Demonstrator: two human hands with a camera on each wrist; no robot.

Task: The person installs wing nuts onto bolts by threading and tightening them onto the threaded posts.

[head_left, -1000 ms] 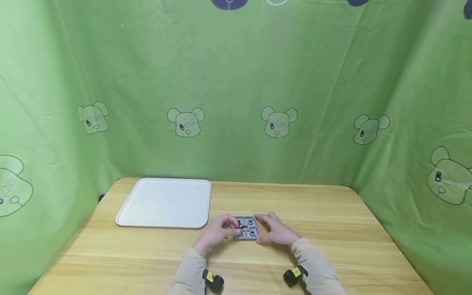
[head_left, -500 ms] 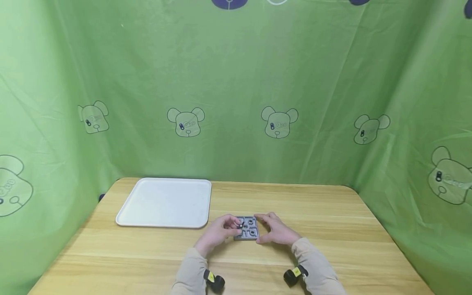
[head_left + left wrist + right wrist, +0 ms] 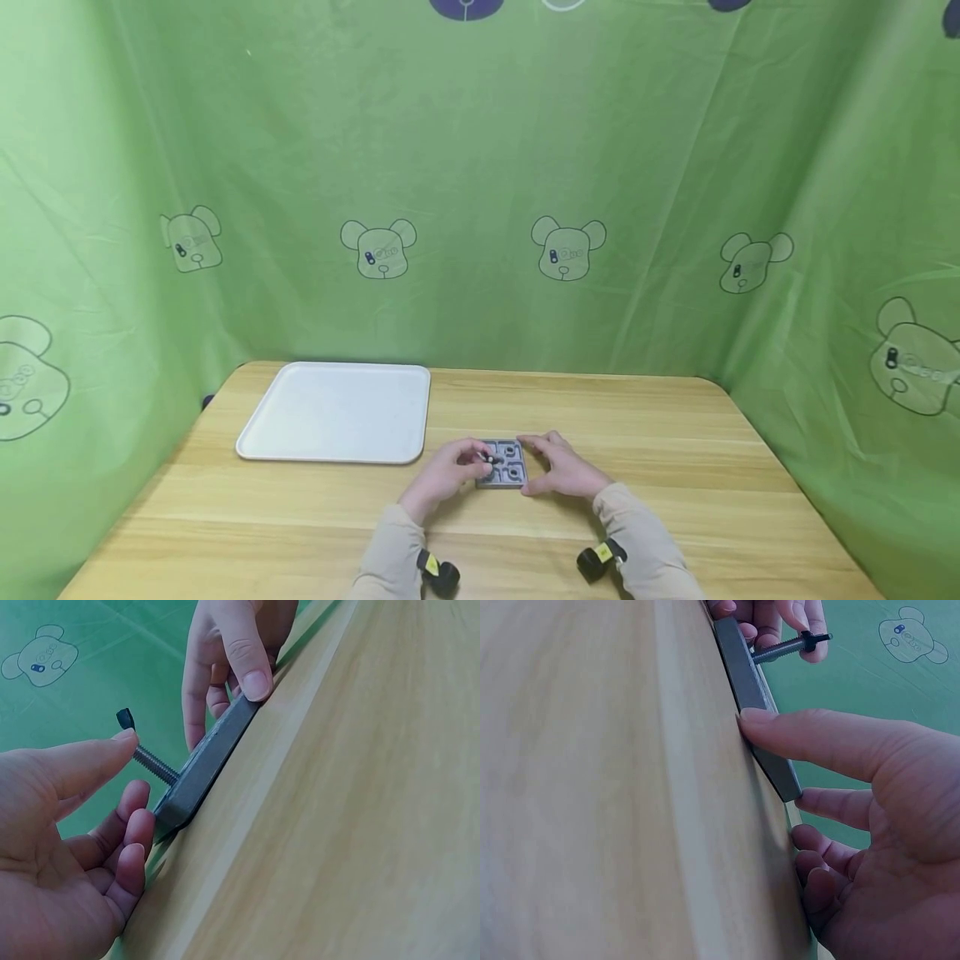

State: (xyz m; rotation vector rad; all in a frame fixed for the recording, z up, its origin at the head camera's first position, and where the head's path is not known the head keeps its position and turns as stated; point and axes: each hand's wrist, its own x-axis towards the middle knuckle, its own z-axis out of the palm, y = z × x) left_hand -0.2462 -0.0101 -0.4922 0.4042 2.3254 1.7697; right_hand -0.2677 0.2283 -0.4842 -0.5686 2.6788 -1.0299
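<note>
Your left hand has shifted slightly rightward and pinches the wing screw. Your right hand grips the grey slotted plate on the worktop.

Pale beige sleeves, a blk cam on ea. forearm.
Sleeves: plain soft cloth, a bit puffy, w/ creases & folds, running down nr the wrists; L grip & R grip bare past the cuffs. Worn over the cloth, same kit both sides: a blk strap, a small yel. label w/ a mark too tiny to read from here, then the stubby, rounded cam on the inner side.
</note>
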